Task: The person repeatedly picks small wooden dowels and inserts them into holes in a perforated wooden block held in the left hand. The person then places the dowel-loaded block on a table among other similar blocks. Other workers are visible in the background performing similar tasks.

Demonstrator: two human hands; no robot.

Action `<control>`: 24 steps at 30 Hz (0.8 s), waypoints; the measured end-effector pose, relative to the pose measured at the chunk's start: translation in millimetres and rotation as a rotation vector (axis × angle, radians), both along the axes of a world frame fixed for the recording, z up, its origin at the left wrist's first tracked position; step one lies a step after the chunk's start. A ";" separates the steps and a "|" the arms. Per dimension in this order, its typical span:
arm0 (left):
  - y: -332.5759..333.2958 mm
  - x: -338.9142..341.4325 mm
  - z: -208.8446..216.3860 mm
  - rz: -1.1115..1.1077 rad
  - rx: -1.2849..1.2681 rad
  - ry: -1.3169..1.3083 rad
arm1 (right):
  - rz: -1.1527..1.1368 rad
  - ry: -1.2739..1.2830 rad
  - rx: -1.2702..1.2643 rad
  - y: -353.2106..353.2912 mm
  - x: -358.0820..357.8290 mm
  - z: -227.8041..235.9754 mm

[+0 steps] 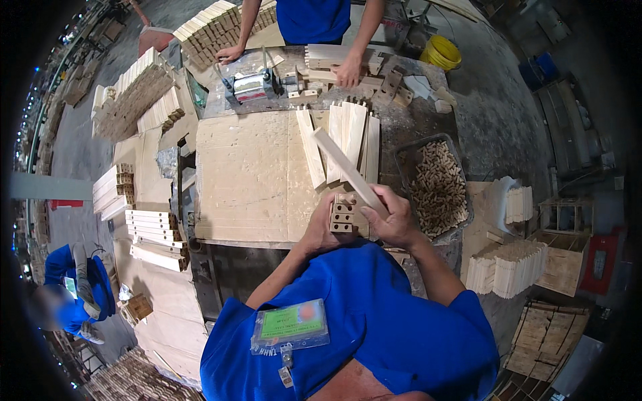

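Close to my body, my left hand point(319, 224) is wrapped around a small stack of wooden pieces point(342, 218) whose ends, with drilled round holes, face up. A dowel seems to stick out of the top piece. My right hand point(396, 219) grips one end of a flat wooden stick point(344, 164), which slants up and left over the table. Beyond it lie several pale wooden strips point(348, 130) with dark-tipped far ends. Beside my right hand, a dark tray point(402, 175) holds many short wooden dowels point(438, 190).
Cardboard point(244, 174) covers the tabletop. Across it, a co-worker's hand point(348, 71) touches wooden parts near a metal clamping device point(254, 87). Stacked wooden pieces stand at left point(157, 230) and right point(511, 267). A yellow bucket point(441, 52) sits at the far right; another person point(79, 284) is at left.
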State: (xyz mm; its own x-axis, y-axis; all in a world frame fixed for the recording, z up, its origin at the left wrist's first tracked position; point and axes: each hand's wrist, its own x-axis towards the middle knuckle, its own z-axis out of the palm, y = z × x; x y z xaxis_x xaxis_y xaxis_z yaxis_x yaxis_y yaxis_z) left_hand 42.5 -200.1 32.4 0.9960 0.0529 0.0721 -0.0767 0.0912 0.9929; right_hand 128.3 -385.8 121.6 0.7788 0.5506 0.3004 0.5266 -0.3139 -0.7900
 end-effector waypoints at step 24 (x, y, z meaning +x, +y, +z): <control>13.6 2.5 -8.4 0.160 0.146 -0.060 | -0.131 0.575 -0.011 -4.5 -18.5 -44.1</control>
State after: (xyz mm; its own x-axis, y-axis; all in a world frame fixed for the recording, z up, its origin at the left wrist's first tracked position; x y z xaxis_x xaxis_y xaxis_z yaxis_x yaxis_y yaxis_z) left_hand 45.0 -186.5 24.0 0.9694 0.1949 0.1491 -0.1375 -0.0715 0.9879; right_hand 109.8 -390.3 77.5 0.8765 0.4398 -0.1956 -0.0292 -0.3570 -0.9337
